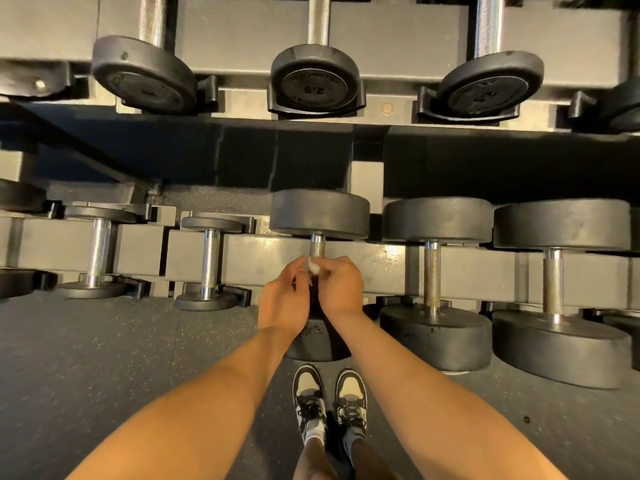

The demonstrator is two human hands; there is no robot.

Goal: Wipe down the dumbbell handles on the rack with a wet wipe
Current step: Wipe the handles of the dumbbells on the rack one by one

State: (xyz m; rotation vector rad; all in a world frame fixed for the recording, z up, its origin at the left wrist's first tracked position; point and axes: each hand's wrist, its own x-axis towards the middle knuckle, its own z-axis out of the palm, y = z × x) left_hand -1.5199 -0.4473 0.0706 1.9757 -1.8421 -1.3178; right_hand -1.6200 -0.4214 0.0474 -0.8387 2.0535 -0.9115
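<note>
Rack [242,36]: 3 upper dumbbells [315,77] show a head and handle, and 5 lower dumbbells [436,220] are in full view, with cut-off ones at both frame edges. Left hand [282,301] and right hand [343,289] meet over the handle [317,245] of the middle lower one. Both have fingers curled and pinch 1 white wipe [313,267] against the steel, and only a short bare stretch of handle shows beyond them, under the far head. 2 shoes [310,400] stand on the floor [104,358] just before the near head.
</note>
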